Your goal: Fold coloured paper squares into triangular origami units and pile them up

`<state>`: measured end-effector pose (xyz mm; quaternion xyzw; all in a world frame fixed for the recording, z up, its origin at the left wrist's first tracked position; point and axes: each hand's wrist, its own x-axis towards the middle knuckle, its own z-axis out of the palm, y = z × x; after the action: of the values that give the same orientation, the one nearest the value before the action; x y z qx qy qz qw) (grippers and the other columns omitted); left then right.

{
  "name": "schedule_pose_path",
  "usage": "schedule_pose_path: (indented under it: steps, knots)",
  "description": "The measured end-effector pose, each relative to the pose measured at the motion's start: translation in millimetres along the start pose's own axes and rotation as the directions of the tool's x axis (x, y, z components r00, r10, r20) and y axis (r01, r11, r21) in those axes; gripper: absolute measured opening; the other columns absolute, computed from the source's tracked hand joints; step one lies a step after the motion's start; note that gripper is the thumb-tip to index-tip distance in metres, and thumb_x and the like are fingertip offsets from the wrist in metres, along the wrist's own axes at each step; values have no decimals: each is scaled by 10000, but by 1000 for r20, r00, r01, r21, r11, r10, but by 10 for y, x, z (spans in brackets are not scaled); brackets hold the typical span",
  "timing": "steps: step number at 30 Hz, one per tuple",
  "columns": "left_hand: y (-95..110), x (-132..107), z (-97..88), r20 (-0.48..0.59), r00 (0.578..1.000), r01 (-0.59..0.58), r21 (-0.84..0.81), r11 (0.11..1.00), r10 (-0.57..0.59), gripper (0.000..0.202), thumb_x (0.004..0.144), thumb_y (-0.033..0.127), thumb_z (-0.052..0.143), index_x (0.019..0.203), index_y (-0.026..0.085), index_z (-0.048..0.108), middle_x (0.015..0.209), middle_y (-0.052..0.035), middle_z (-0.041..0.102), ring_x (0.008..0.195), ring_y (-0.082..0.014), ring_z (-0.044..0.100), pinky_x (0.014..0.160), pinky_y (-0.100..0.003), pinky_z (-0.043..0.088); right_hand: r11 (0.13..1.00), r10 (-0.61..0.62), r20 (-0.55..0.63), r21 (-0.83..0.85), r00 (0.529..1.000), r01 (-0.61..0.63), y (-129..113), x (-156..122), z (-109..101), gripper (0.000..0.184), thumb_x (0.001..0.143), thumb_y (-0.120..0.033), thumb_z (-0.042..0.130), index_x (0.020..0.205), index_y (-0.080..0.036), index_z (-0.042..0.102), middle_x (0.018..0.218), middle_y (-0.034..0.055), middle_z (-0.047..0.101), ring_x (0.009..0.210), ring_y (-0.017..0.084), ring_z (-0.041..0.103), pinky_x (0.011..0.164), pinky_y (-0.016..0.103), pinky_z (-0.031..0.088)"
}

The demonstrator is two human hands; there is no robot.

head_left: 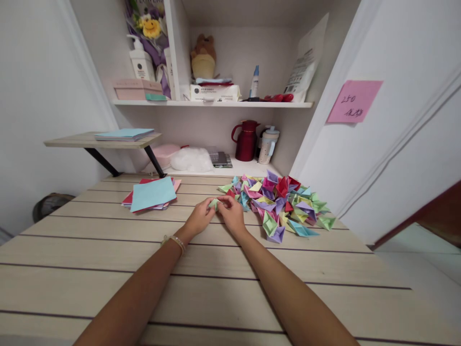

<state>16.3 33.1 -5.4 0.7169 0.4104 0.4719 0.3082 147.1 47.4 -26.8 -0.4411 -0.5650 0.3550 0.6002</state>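
Note:
A small piece of folded light green paper (213, 203) is held between both hands over the middle of the table. My left hand (200, 217) pinches it from the left side, and my right hand (232, 213) grips it from the right. The fingers cover much of the paper, so its exact folded form cannot be made out. Just right of my right hand lies a heap of folded paper boats (281, 197) in green, purple, pink, red, yellow and blue. To the left of my hands sits a stack of coloured paper sheets (153, 194), light blue on top.
Slatted wooden table (216, 298) under both arms. A small raised shelf (72, 139) at the left carries more paper sheets (124, 134). Behind the table stand a plastic bag (192, 159), a dark red jug (247, 142) and a tumbler (268, 145). A pink note (355, 101) hangs at the right.

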Motion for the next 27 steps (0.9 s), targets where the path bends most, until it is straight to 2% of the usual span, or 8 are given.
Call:
schedule_pose_path:
  steps: [5, 11, 17, 22, 27]
  knots:
    - [-10, 4, 12, -22, 1000, -4, 9, 1000, 4, 275, 759, 192, 539, 1015, 186, 637, 945, -57, 671, 798, -183, 599, 747, -263, 446, 997, -71, -21, -34, 997, 70, 20, 4, -7, 193, 705, -203, 530, 857, -175, 647, 839, 42, 670, 688, 161, 586, 674, 291, 482]
    - [-50, 21, 5, 78, 994, -88, 220, 971, 72, 317, 780, 136, 471, 1071, 173, 590, 1027, -76, 654, 876, -180, 596, 821, -300, 442, 959, -219, -10, -189, 976, 213, -29, -18, -23, 179, 723, -227, 563, 858, -193, 676, 922, 53, 641, 747, 167, 567, 740, 309, 465]
    - [-91, 21, 5, 62, 993, -113, 316, 942, 98, 262, 774, 114, 457, 995, 154, 593, 918, -73, 663, 805, -175, 598, 782, -306, 455, 917, -268, 27, -299, 963, 263, -67, -59, -18, 164, 773, -285, 583, 882, -219, 687, 904, 52, 623, 829, 190, 565, 748, 307, 450]
    - [-79, 15, 14, 75, 991, -131, 337, 932, 113, 251, 763, 99, 450, 966, 155, 587, 921, -76, 658, 817, -180, 597, 778, -306, 457, 825, -323, 18, -485, 946, 290, -134, -119, -30, 139, 806, -279, 572, 865, -237, 691, 913, 43, 620, 885, 206, 544, 772, 312, 417]
    - [-111, 11, 25, 63, 993, -117, 304, 946, 103, 326, 755, 85, 449, 1051, 168, 558, 986, -81, 653, 842, -179, 607, 812, -316, 456, 742, -354, 3, -608, 935, 283, -176, -156, -34, 125, 815, -246, 565, 821, -245, 690, 901, 33, 616, 865, 200, 536, 712, 297, 391]
